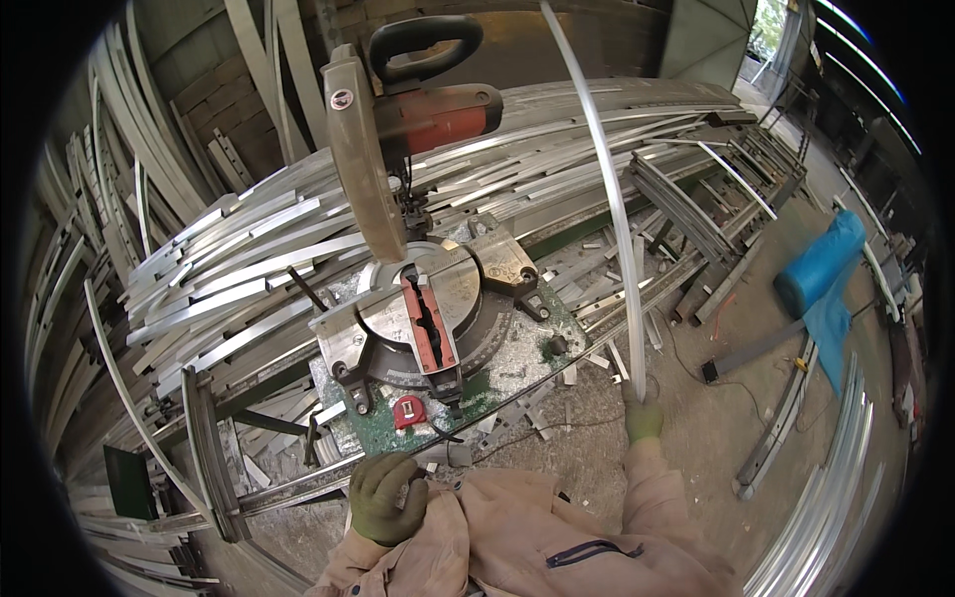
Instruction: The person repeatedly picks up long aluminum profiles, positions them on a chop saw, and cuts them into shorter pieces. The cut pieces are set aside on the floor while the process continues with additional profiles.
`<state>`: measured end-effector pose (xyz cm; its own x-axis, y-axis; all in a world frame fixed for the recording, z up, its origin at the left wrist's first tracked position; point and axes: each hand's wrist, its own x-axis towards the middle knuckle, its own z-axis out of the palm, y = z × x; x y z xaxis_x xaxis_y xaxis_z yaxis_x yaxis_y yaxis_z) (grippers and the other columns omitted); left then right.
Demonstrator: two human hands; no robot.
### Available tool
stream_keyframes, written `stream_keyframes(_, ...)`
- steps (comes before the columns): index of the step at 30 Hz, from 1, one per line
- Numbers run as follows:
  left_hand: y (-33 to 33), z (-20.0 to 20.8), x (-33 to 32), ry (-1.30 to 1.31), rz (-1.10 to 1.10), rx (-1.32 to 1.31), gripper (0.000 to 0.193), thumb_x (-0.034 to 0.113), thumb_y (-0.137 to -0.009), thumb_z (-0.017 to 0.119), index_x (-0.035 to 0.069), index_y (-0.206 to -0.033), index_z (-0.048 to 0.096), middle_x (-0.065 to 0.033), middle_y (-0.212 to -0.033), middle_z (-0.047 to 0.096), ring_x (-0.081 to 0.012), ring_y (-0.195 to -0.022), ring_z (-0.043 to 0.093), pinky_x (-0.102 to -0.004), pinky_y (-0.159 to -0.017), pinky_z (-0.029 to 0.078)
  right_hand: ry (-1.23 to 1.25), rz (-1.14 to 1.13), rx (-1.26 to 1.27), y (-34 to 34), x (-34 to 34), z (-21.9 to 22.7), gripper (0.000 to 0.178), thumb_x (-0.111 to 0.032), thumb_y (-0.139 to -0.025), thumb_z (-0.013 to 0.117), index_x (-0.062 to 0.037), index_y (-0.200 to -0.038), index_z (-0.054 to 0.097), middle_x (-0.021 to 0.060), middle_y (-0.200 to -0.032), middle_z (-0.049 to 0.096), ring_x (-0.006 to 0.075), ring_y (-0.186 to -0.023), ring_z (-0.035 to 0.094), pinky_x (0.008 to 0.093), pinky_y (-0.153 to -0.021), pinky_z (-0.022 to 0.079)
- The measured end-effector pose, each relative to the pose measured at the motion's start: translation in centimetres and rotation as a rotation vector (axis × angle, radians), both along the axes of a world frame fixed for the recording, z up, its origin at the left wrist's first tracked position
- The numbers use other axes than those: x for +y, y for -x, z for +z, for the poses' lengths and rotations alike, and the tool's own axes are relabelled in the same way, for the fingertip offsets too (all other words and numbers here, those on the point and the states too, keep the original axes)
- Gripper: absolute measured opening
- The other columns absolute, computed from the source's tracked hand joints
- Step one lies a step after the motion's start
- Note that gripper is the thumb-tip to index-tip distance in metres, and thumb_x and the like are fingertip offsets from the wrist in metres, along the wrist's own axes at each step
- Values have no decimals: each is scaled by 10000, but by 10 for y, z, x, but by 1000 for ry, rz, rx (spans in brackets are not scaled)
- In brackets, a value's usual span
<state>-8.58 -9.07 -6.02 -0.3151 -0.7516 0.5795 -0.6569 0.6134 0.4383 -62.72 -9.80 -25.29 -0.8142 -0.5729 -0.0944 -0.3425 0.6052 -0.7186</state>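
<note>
My right hand [645, 422], in a green glove, is closed round the lower end of a long, pale metal bar [619, 214]. The bar stands up steeply and runs past the top of the view. My left hand [386, 499], gloved too, is curled closed close to my jacket; what its fingers hold, if anything, I cannot make out. In front of me is a mitre saw [343, 159] with its head raised and a red motor housing. Its round turntable [468, 284] carries a red slotted insert [428, 323]. A red tape measure [409, 411] lies on the chip-strewn green bench [373, 438].
Many metal profiles [249, 239] are heaped behind and left of the saw, with more leaning on the wall. Offcuts and a cable lie on the floor. To the right are a blue wrapped roll [821, 269], a rack of bars [686, 214] and a bundle of shiny profiles [826, 497].
</note>
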Motion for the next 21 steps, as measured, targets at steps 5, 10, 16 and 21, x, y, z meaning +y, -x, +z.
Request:
stream_keyframes(5, -5, -7, 3, 2, 58, -7, 430, 36, -895, 889, 61, -1316, 804, -169, -1307, 834, -404, -1154, 819, -516, -1011, 649, -172, 59, 39, 69, -64, -44, 964, -827, -1083, 680, 76, -1372, 855, 414, -1315, 821, 569, -1323, 786, 587, -1162, 592)
stream_keyframes(10, -8, -9, 28, -87, 204, -11, 372, 39, -905, 895, 67, -1270, 827, -170, -1309, 834, -413, -1158, 819, -518, -1008, 652, -372, 113, 152, 84, -155, -20, 967, -814, -1100, 643, 88, -1387, 839, 418, -1357, 805, 595, -1342, 765, 626, -1162, 598)
stream_keyframes(16, -18, 10, 27, -121, 283, 32, 287, 139, -973, 927, 74, -1240, 846, -134, -1238, 867, -372, -1060, 837, -501, -942, 656, -350, 170, 446, 122, -192, -46, 793, -715, -1155, 633, 20, -1357, 850, 295, -1284, 861, 478, -1201, 815, 622, -1051, 635)
stream_keyframes(21, -51, -17, 56, -160, 457, 1, 289, 201, -995, 908, 117, -1262, 838, -110, -1254, 871, -364, -1097, 838, -509, -961, 659, 56, 158, 731, 53, -188, -32, 748, -677, -1162, 641, 17, -1345, 852, 270, -1248, 862, 445, -1154, 803, 602, -1022, 633)
